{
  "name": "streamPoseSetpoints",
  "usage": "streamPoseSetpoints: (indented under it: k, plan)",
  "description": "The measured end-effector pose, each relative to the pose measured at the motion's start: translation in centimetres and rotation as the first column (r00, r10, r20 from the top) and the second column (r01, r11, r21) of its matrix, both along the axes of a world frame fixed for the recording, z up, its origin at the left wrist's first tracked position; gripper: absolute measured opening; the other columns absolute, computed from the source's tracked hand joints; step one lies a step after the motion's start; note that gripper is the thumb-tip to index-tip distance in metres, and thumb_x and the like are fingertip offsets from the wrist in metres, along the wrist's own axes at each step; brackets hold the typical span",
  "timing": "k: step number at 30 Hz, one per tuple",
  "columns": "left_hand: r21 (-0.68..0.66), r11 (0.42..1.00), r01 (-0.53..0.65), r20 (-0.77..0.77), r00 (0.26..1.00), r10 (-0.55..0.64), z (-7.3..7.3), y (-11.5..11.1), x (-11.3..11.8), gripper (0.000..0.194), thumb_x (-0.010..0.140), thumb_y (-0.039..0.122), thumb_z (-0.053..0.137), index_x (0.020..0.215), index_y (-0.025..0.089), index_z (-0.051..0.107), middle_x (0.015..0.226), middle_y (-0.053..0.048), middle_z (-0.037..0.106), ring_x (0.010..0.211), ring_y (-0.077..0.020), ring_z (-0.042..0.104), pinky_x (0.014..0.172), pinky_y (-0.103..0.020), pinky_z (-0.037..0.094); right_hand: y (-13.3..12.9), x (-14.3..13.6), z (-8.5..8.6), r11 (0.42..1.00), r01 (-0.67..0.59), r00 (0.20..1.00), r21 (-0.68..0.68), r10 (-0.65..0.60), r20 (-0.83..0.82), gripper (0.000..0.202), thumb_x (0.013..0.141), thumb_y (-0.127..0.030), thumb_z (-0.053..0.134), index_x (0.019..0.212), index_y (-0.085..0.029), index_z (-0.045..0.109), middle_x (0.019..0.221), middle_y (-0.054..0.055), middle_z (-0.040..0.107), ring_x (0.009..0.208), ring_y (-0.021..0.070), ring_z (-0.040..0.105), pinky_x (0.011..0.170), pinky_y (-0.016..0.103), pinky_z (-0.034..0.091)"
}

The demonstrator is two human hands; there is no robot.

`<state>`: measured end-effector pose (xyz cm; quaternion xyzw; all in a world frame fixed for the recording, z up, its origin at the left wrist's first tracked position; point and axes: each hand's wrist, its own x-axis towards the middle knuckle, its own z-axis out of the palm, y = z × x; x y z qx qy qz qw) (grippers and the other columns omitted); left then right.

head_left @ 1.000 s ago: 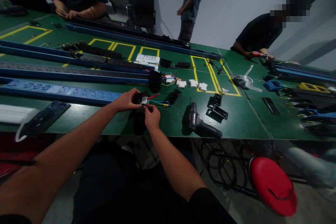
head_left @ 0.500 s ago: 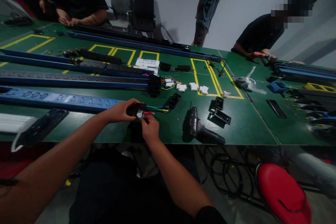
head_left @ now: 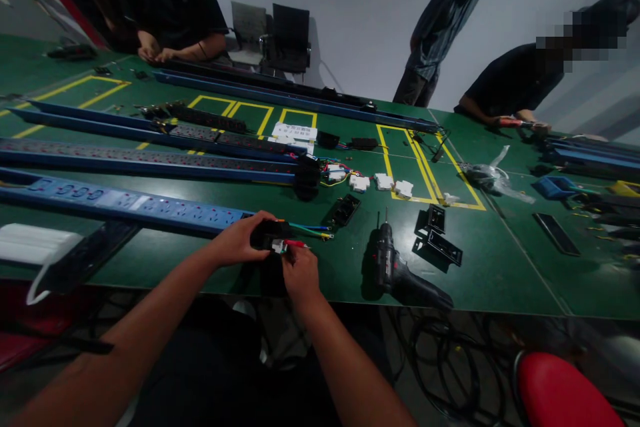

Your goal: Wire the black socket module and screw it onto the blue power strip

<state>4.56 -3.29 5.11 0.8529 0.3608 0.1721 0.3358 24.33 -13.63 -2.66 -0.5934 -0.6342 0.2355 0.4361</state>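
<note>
I clasp the housing [head_left: 266,232] with my left hand [head_left: 239,240]; my right hand [head_left: 301,273] meets the connector [head_left: 279,247], its grip unclear.

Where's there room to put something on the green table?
Bare tabletop lies between the right hand and the power drill, and between the black frames and the flat black plate to their right. It's crowded on the left, around the blue socket strip, and by the row of white modules.

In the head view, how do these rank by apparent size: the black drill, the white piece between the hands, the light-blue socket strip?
1. Light-blue socket strip, though the picture's edge cuts it
2. Black drill
3. White piece
</note>
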Motion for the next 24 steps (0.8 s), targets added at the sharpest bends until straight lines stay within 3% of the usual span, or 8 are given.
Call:
streamPoseSetpoints:
  k: [4, 7, 12, 18, 24]
  plan:
    - [-0.003, 1.0, -0.005, -0.01, 1.0, 0.005, -0.6, 0.3, 0.8, 0.066, 0.075, 0.037, 0.079, 0.137, 0.028, 0.056, 0.13, -0.007, 0.072, 0.118, -0.0309, 0.071, 0.101, -0.045, 0.055, 1.4, 2.7, 0.0, 0.99, -0.129, 0.963, -0.066, 0.14, 0.231, 0.022, 0.097, -0.02, 0.065, 0.114, -0.02, 0.079, 0.113, 0.009, 0.08, 0.105, 0.0224, 0.074, 0.099, 0.031, 0.055]
    - [0.013, 1.0, -0.004, 0.01, 1.0, 0.004, -1.1, 0.4, 1.5, 0.067, 0.076, 0.035, 0.078, 0.138, 0.029, 0.054, 0.136, -0.008, 0.07, 0.121, -0.031, 0.07, 0.103, -0.045, 0.054, 2.4, 3.9, 0.0, 0.98, -0.158, 0.927, -0.123, 0.19, 0.323, 0.021, 0.096, -0.023, 0.067, 0.113, -0.021, 0.079, 0.113, 0.009, 0.08, 0.105, 0.0233, 0.074, 0.097, 0.032, 0.055]
    - [0.045, 0.996, -0.078, -0.036, 0.996, 0.08, -1.6, 0.7, 2.0, 0.071, 0.073, 0.04, 0.08, 0.137, 0.027, 0.052, 0.128, -0.009, 0.072, 0.112, -0.0318, 0.072, 0.095, -0.042, 0.057, 2.8, 3.9, -0.1, 0.987, -0.102, 0.938, -0.128, 0.138, 0.319, 0.024, 0.097, -0.022, 0.064, 0.116, -0.018, 0.077, 0.11, 0.01, 0.081, 0.103, 0.0237, 0.075, 0.098, 0.033, 0.055]
    - [0.069, 0.997, -0.013, 0.007, 1.0, 0.013, -1.8, 1.0, 2.3, 0.068, 0.075, 0.037, 0.078, 0.14, 0.03, 0.057, 0.138, -0.007, 0.069, 0.124, -0.0307, 0.069, 0.105, -0.042, 0.053, 2.8, 3.8, -0.2, 0.986, -0.097, 0.939, -0.135, 0.135, 0.317, 0.028, 0.096, -0.022, 0.064, 0.121, -0.016, 0.075, 0.116, 0.011, 0.08, 0.11, 0.024, 0.073, 0.105, 0.036, 0.054]
    - [0.055, 0.996, -0.075, 0.018, 0.997, 0.074, -2.2, 1.8, 2.6, 0.065, 0.071, 0.04, 0.08, 0.132, 0.029, 0.06, 0.129, -0.008, 0.073, 0.114, -0.0323, 0.072, 0.096, -0.043, 0.056, 3.6, 3.8, -0.4, 0.989, -0.086, 0.953, -0.119, 0.117, 0.279, 0.029, 0.092, -0.016, 0.064, 0.119, -0.016, 0.075, 0.115, 0.012, 0.079, 0.109, 0.0248, 0.073, 0.104, 0.036, 0.054]
